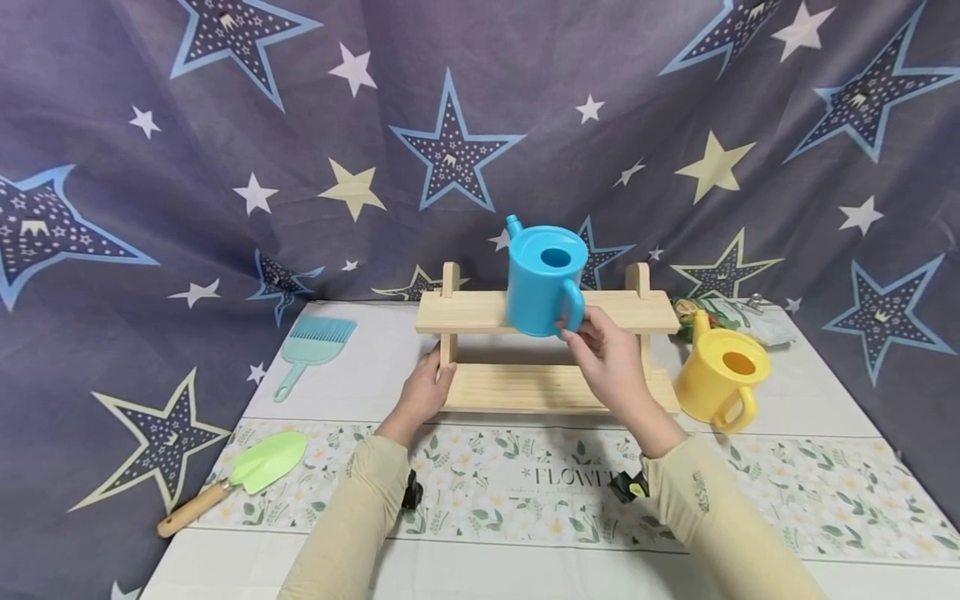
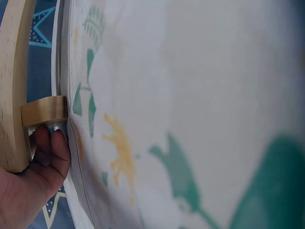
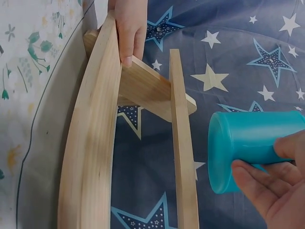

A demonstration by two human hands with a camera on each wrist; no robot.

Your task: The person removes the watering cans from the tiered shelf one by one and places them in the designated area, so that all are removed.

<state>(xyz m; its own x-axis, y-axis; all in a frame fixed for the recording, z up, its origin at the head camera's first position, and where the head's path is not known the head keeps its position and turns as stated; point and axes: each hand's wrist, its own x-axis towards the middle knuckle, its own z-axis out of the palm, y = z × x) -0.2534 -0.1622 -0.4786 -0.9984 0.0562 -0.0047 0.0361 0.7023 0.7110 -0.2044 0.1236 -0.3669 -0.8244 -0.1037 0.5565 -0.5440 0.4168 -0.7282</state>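
Note:
My right hand [image 1: 609, 360] holds a blue watering can [image 1: 534, 287] by the lower part of its handle. In the right wrist view the can [image 3: 252, 143] is off the shelf boards, apart from the top one, its base toward the shelf. A two-tier wooden shelf [image 1: 525, 387] stands at the back of the table. At its left end my left hand [image 1: 423, 390] grips the lower part near the upright. The left wrist view shows the fingers of that hand [image 2: 43, 176] curled by the wooden shelf end [image 2: 12, 86].
A yellow watering can [image 1: 708, 392] stands right of the shelf, with crumpled packets [image 1: 757, 321] behind it. On the left lie a teal brush and dustpan [image 1: 311, 346] and a green trowel [image 1: 266, 462]. A starry curtain [image 1: 480, 50] hangs behind.

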